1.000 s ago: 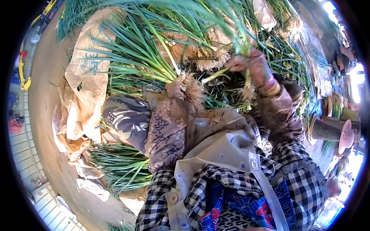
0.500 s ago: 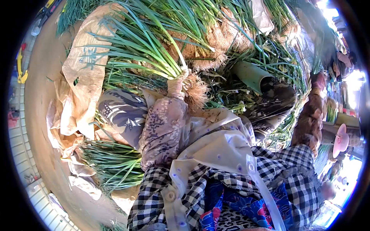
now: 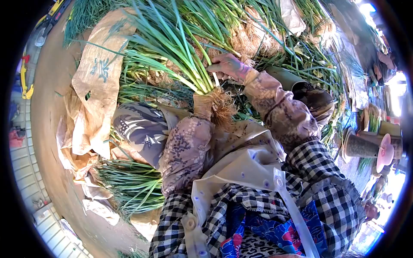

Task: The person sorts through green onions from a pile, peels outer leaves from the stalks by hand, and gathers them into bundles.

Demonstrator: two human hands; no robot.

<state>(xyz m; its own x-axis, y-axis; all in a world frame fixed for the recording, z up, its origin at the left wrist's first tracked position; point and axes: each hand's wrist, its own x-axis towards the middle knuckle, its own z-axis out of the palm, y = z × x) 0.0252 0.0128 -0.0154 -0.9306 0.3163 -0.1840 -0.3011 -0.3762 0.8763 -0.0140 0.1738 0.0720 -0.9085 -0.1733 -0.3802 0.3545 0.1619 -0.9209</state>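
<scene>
My left hand (image 3: 202, 105) is closed around the lower stalks of a bunch of green onions (image 3: 189, 64), just above my lap. Shaggy brown roots (image 3: 223, 107) hang out on the bunch's right side, and its long leaves fan up and left. My right hand (image 3: 232, 67) reaches in from the right, its fingertips pinched on a pale stalk at the bunch's edge. Part of the left hand's fingers is hidden by the stalks and roots. Both forearms wear camouflage-patterned sleeve covers.
More rooted green onions (image 3: 251, 36) lie in a heap beyond the bunch. Loose leaves (image 3: 318, 71) litter the right side by my boot (image 3: 282, 79). A printed tan sack (image 3: 97, 81) and another pile of green onions (image 3: 131, 185) lie left. A pink round object (image 3: 386, 152) stands far right.
My right hand has come from far right, where it was near blurred green leaves, to the bunch's stalks. The left hand still holds the bunch, now shifted slightly right and lower.
</scene>
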